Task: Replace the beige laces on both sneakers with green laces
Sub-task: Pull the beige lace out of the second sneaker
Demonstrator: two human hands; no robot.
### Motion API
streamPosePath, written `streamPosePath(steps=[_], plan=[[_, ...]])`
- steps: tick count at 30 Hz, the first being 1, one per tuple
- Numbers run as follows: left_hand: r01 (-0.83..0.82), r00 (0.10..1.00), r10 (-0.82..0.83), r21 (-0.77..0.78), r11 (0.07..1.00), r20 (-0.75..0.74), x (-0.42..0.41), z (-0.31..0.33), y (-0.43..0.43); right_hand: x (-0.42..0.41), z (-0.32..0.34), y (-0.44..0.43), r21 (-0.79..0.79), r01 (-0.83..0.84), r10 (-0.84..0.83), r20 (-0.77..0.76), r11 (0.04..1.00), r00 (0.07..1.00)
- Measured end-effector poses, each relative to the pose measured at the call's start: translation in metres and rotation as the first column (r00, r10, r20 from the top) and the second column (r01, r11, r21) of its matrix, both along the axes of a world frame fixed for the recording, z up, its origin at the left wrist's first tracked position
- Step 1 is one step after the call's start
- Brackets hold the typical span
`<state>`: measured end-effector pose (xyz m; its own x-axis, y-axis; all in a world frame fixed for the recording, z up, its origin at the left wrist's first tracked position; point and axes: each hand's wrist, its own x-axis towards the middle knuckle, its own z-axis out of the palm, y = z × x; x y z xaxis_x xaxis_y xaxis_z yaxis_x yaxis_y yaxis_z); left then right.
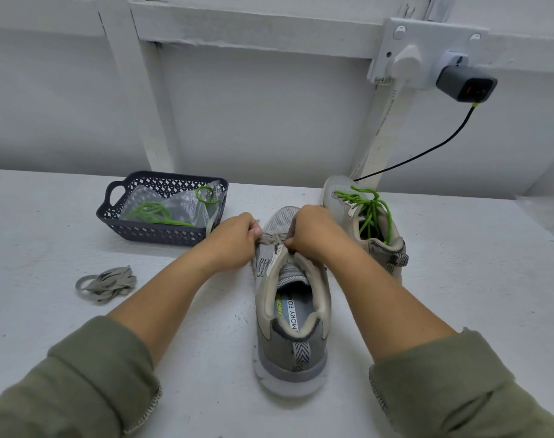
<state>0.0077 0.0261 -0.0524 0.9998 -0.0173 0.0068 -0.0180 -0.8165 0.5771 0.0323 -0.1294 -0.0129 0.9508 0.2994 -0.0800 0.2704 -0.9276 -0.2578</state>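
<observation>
From the head view, the near sneaker stands upright on the white desk, heel toward the person and toe pointing away, and everything else is placed around it. Both hands meet over its lacing area. The left hand has its fingers curled and pinches the beige lace at the sneaker's left row of eyelets. The right hand is curled as well, gripping the same lace on the right side, just above the tongue. A loose end of that lace runs from the left hand up and away to the left. Only the lower crossings near the toe are still threaded; the upper eyelets look bare.

Behind the near sneaker and to its right stands the second sneaker, already carrying a green lace whose loose ends drop into its opening. Behind and to the left sits a dark basket holding a clear plastic bag with another green lace coiled in it. To the left, well apart, a bundled beige lace lies on the desk. Above and beyond, on the wall, a socket carries a grey charger with a dark cable trailing down behind the second sneaker. Olive sleeves are pushed up both forearms.
</observation>
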Motion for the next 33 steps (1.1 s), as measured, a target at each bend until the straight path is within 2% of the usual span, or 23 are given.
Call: streamPosePath(steps=[3, 7, 11, 13, 16, 18, 22, 25, 27, 29, 33], plan=[[0.003, 1.000, -0.003, 0.002, 1.000, 0.002, -0.002, 0.000, 0.000, -0.010, -0.012, 0.004, 0.023, 0.022, -0.023, 0.049, 1.000, 0.999], [0.012, 1.000, -0.011, 0.019, 1.000, -0.013, -0.006, 0.001, 0.008, -0.019, -0.014, 0.003, 0.194, 0.096, -0.088, -0.048, 0.976, 0.995], [-0.011, 1.000, 0.011, 0.001, 1.000, -0.018, -0.012, -0.001, 0.016, -0.024, -0.011, 0.002, 0.330, 0.119, -0.104, -0.062, 0.937, 0.993], [-0.031, 0.999, 0.031, -0.032, 0.999, -0.004, -0.012, -0.004, 0.017, -0.025, -0.012, -0.002, 0.467, 0.215, -0.211, -0.061, 0.858, 0.976], [-0.087, 0.994, 0.091, -0.066, 0.994, 0.060, -0.011, -0.004, 0.011, -0.031, -0.017, -0.002, 0.661, 0.333, -0.363, -0.097, 0.673, 0.927], [-0.120, 0.989, 0.129, -0.126, 0.985, 0.073, -0.009, -0.005, 0.006, -0.034, -0.018, -0.001, 0.690, 0.317, -0.365, -0.081, 0.651, 0.928], [-0.138, 0.989, 0.147, -0.198, 0.970, 0.031, -0.008, -0.001, 0.003, -0.026, -0.003, -0.010, 0.528, 0.254, -0.252, -0.079, 0.810, 0.965], [-0.146, 0.989, 0.149, -0.116, 0.982, 0.015, -0.009, 0.001, 0.002, -0.023, 0.013, -0.009, 0.191, 0.107, -0.091, -0.093, 0.976, 0.992], [-0.167, 0.986, 0.169, -0.066, 0.984, 0.014, -0.013, 0.002, -0.001, -0.025, 0.021, -0.003, 0.028, -0.011, 0.012, -0.014, 1.000, 1.000], [-0.199, 0.980, 0.200, -0.047, 0.979, 0.014, -0.016, 0.000, -0.006, -0.028, 0.026, 0.003, -0.039, -0.121, 0.122, 0.020, 0.992, 0.992], [-0.290, 0.957, 0.291, -0.048, 0.956, 0.007, -0.016, -0.005, -0.013, -0.026, 0.029, 0.005, -0.005, -0.148, 0.147, -0.057, 0.989, 0.987]])
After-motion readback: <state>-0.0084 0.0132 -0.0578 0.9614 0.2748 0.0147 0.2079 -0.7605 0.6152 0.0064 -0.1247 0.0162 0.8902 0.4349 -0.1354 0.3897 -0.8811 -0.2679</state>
